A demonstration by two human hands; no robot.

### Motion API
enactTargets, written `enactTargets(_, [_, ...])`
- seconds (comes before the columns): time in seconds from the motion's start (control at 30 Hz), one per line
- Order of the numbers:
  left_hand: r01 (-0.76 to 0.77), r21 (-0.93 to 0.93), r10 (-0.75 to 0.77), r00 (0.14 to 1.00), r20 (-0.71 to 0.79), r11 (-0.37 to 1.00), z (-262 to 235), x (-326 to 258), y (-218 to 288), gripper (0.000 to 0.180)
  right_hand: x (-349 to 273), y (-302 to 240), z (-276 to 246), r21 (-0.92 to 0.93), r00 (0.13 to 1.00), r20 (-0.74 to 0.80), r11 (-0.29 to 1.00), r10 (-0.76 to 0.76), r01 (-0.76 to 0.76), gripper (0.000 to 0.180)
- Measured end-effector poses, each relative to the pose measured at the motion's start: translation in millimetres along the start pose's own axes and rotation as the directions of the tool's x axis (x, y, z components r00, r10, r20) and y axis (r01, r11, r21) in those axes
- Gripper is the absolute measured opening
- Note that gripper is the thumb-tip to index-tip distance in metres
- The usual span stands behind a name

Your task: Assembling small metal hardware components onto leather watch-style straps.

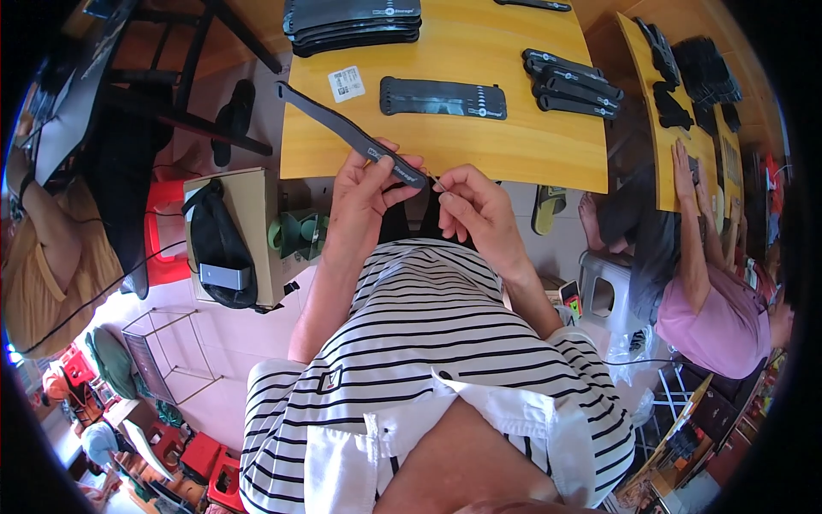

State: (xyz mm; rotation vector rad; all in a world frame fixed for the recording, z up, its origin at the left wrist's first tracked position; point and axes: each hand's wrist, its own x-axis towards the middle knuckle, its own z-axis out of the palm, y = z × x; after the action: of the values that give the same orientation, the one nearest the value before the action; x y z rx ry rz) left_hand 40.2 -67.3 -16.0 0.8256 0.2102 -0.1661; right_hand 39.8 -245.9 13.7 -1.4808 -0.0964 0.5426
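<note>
A long black strap (338, 128) with pale lettering near one end stretches up and left over the table's near edge. My left hand (364, 193) grips it by the lettered end, thumb on top. Just right of that end, my right hand (475, 206) is closed in a pinch; a thin dark bit shows at its fingertips, too small to name. On the table (514, 163) beyond my hands lies a flat set of black straps (443, 98) side by side. A small white label (347, 84) is to its left.
A stack of black strap sets (353, 26) sits at the far left of the table, a pile of single straps (572, 83) at the right. A cardboard box (257, 206) with a black bag stands left. At right, a person in pink (715, 317) works at another table.
</note>
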Motion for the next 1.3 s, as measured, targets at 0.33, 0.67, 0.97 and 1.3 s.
enactTargets(0.33, [-0.022, 0.048, 0.021, 0.999, 0.027, 0.999, -0.5, -0.5, 3.0, 0.021, 4.4, 13.2, 2.2, -0.193, 0.985, -0.071, 0.971, -0.159, 0.143, 0.014])
enactTargets(0.67, [-0.048, 0.144, 0.047, 0.999, 0.015, 0.988, 1.3, -1.2, 4.1, 0.020, 7.1, 14.2, 5.5, -0.524, 0.941, -0.112, 0.824, -0.318, 0.216, 0.013])
enactTargets(0.97, [-0.043, 0.245, 0.040, 0.999, 0.017, 0.969, 1.1, -1.0, 5.3, 0.021, 7.1, 12.5, 6.5, -0.633, 0.879, -0.108, 0.714, -0.464, 0.299, 0.014])
enactTargets(1.3, [-0.002, 0.256, 0.007, 1.000, -0.021, 0.967, -1.8, -2.1, 4.6, 0.020, 5.4, 2.5, 1.4, -0.795, 0.876, 0.054, 0.510, -0.480, 0.329, 0.023])
